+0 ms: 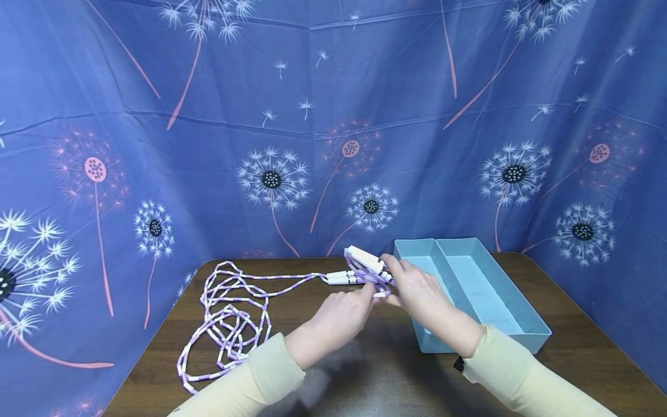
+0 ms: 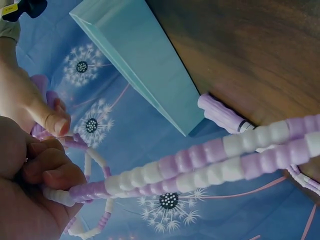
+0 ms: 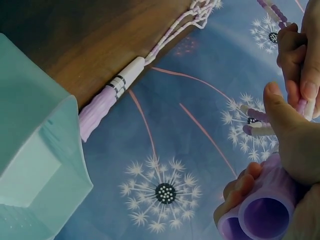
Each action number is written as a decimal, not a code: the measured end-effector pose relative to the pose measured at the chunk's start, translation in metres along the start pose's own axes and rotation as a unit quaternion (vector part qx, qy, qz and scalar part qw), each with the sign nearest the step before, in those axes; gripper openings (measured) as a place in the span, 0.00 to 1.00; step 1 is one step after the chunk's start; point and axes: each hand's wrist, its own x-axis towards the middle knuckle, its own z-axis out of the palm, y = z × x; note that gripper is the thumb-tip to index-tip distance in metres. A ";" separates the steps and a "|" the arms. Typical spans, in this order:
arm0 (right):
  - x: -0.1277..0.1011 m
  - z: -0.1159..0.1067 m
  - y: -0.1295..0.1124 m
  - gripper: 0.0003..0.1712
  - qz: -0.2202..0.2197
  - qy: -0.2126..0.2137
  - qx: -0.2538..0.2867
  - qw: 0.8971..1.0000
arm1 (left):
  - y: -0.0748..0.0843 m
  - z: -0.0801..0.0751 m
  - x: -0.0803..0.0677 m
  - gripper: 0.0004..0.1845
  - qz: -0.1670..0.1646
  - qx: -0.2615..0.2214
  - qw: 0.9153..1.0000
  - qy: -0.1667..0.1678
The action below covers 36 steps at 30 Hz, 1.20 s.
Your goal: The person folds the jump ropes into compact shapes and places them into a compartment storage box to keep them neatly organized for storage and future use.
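Bkgd: blue dandelion-print cloth point(image 1: 401, 75) behind dk brown table point(image 1: 377, 373). Jump rope handles point(image 1: 366, 259), white/purple, held up over table, approx. centre; R hand point(image 1: 419, 292) clamped on them, fingers curled round. L hand point(image 1: 341, 315) just beside, closed on the same rope's beaded cord point(image 2: 192, 156), some of it looped abt handles. 2nd rope's handles point(image 1: 340, 281) lie on table beyond hands, w/ its cord point(image 1: 210, 320) in loose coils to L. Lt-blue tray point(image 1: 487, 289), 2 compartments, on table at R, near R hand.
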 end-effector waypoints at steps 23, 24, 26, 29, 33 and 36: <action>-0.002 0.007 -0.001 0.29 -0.021 0.036 -0.013 0.999 | 0.008 0.009 -0.005 0.10 0.006 0.005 1.000 0.006; -0.002 0.007 -0.001 0.28 -0.022 0.037 -0.015 0.999 | 0.008 0.009 -0.005 0.10 0.007 0.005 1.000 0.006; -0.003 0.008 0.000 0.28 -0.028 0.040 -0.020 0.999 | 0.008 0.008 -0.005 0.10 0.007 0.003 1.000 0.006; -0.003 0.009 0.002 0.28 -0.035 0.042 -0.032 0.998 | 0.007 0.007 -0.006 0.10 0.008 -0.001 1.000 0.004; -0.004 0.009 0.005 0.30 -0.049 0.044 -0.059 0.996 | 0.007 0.004 -0.009 0.10 0.010 -0.007 1.000 -0.002; -0.005 0.010 0.008 0.32 -0.066 0.050 -0.083 0.993 | 0.006 0.002 -0.011 0.11 0.012 -0.009 1.000 -0.009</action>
